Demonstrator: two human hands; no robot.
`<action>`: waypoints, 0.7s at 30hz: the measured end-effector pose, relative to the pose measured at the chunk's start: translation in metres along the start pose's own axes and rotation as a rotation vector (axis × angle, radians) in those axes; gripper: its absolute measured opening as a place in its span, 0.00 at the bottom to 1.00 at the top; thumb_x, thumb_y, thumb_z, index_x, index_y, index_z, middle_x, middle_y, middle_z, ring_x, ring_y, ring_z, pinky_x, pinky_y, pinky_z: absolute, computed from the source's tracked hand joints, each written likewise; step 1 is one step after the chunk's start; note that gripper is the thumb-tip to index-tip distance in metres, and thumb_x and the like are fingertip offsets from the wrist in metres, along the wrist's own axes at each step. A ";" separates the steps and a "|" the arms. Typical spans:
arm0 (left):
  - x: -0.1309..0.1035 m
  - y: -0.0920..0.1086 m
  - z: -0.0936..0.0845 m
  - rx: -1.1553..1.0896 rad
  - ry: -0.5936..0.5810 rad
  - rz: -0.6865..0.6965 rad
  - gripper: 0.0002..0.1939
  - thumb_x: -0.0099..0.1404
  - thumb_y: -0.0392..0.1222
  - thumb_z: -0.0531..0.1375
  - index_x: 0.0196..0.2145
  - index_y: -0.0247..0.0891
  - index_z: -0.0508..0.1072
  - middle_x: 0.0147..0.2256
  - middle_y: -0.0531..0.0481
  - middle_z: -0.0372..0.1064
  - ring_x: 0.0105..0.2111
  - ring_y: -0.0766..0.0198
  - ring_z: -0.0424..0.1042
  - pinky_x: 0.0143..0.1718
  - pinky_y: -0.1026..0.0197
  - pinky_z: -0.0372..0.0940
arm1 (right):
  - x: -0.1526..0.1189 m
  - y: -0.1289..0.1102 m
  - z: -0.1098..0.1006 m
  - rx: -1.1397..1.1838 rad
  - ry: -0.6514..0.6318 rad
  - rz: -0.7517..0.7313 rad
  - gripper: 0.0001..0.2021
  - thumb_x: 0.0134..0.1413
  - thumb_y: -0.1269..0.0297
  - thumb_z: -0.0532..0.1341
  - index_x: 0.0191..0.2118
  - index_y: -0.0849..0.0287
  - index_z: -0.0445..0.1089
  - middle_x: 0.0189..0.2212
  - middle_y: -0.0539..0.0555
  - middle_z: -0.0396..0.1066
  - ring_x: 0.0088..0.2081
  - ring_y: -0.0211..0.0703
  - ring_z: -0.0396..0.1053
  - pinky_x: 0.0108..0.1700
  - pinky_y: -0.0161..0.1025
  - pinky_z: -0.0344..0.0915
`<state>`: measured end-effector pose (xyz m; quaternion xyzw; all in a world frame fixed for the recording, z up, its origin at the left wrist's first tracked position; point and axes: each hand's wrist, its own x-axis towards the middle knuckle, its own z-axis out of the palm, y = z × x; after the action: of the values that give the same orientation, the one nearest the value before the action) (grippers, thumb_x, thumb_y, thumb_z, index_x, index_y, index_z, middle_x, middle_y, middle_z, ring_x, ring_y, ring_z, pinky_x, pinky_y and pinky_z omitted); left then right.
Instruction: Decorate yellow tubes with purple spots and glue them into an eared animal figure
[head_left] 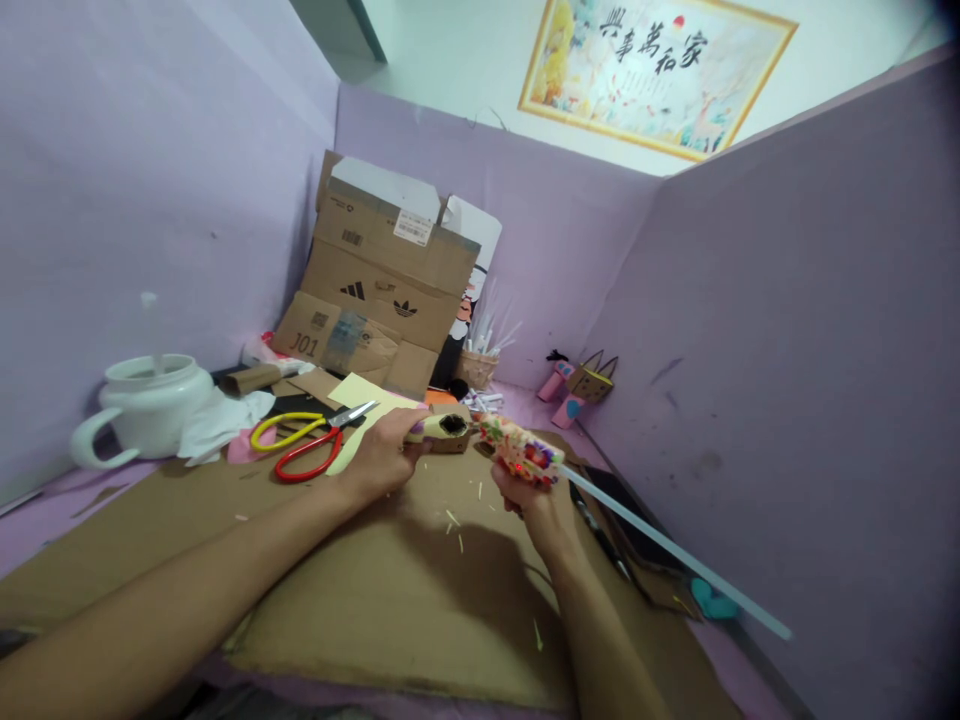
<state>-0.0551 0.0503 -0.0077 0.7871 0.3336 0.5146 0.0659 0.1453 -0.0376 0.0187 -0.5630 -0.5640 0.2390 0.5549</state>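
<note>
My left hand (384, 462) is closed round a pale yellow paper-covered tube (439, 428), whose dark open end faces right. A hot glue gun (523, 448) with a flowery pattern is gripped in my right hand (529, 492). Its nozzle points left at the tube's open end; whether the two touch I cannot tell. From the gun's back a long translucent glue stick (675, 550) sticks out to the lower right. Beside my left hand lie scissors (330, 430) with one yellow and one red handle, on top of a pale yellow paper sheet (364, 392).
Small pale scraps (453, 518) are strewn over the cardboard mat (360, 615). A white pot (154, 405) stands left, and a flattened shoe box (382, 285) leans at the back. A basket (478, 368) holds white sticks. Small pink figures (562, 385) sit near the right wall.
</note>
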 end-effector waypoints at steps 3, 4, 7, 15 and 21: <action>0.005 0.003 -0.006 -0.016 0.021 -0.118 0.16 0.55 0.36 0.60 0.43 0.37 0.72 0.38 0.45 0.74 0.37 0.57 0.71 0.39 0.56 0.66 | 0.008 0.004 -0.002 0.273 0.012 0.137 0.14 0.36 0.56 0.65 0.26 0.62 0.68 0.13 0.44 0.61 0.12 0.31 0.54 0.14 0.30 0.46; 0.007 0.005 -0.008 -0.026 0.023 -0.168 0.16 0.55 0.36 0.60 0.43 0.37 0.72 0.37 0.46 0.74 0.35 0.58 0.71 0.37 0.57 0.65 | 0.011 0.005 -0.003 0.336 0.039 0.182 0.14 0.35 0.57 0.67 0.25 0.62 0.68 0.13 0.45 0.62 0.12 0.30 0.54 0.13 0.29 0.45; 0.012 0.010 -0.016 -0.056 0.029 -0.315 0.15 0.54 0.36 0.60 0.41 0.37 0.72 0.33 0.49 0.73 0.33 0.60 0.69 0.34 0.60 0.63 | 0.029 0.015 -0.006 0.460 0.136 0.295 0.14 0.33 0.61 0.70 0.24 0.61 0.65 0.13 0.43 0.62 0.11 0.30 0.55 0.10 0.27 0.45; 0.011 0.016 -0.018 -0.105 0.045 -0.394 0.15 0.53 0.35 0.60 0.41 0.39 0.73 0.33 0.50 0.72 0.33 0.61 0.68 0.34 0.61 0.61 | 0.118 0.053 -0.022 0.508 0.213 0.461 0.06 0.58 0.64 0.60 0.36 0.62 0.67 0.25 0.47 0.68 0.21 0.32 0.65 0.21 0.30 0.64; 0.011 0.022 -0.019 -0.077 0.011 -0.324 0.16 0.54 0.36 0.59 0.42 0.38 0.73 0.36 0.49 0.73 0.35 0.59 0.69 0.38 0.60 0.62 | 0.153 0.079 -0.016 0.482 0.187 0.530 0.16 0.61 0.61 0.59 0.52 0.60 0.64 0.50 0.57 0.67 0.46 0.47 0.69 0.45 0.49 0.69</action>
<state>-0.0591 0.0354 0.0190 0.7173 0.4364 0.5138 0.1763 0.2270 0.1150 0.0067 -0.5621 -0.2730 0.4479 0.6395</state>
